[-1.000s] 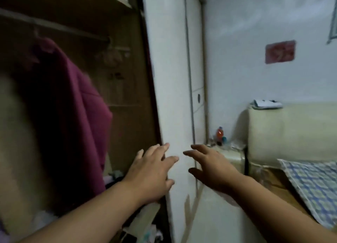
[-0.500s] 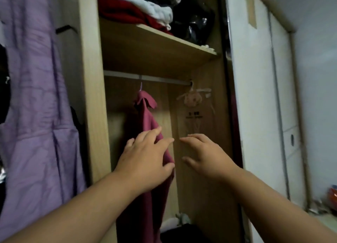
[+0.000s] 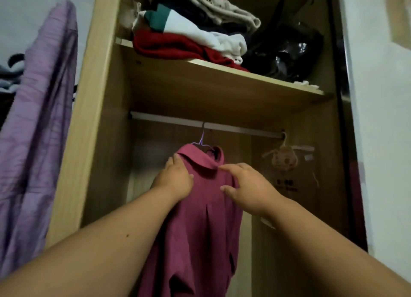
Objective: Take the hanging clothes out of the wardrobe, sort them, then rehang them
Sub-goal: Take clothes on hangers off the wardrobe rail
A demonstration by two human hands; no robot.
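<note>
Dimly lit, with a warm yellowish cast and fine grain throughout. Brightest along the white wardrobe door [image 3: 382, 141] at the right edge. Deep shadow under the light wooden shelf [image 3: 222, 89] and over the back panel behind the grey metal hanging rail [image 3: 233, 128]. Small white glints of glare on the crinkled black plastic bag [image 3: 287, 54]. Sharpest at the centre, on the magenta collared shirt [image 3: 206, 207]. Smeared and soft at the left, on the hanging lilac garment [image 3: 37, 129]. Strongly bowed by the wide lens, with a leaning tan wooden side panel [image 3: 89, 141] and oversized bare forearms [image 3: 100, 252] at the bottom corners.
</note>
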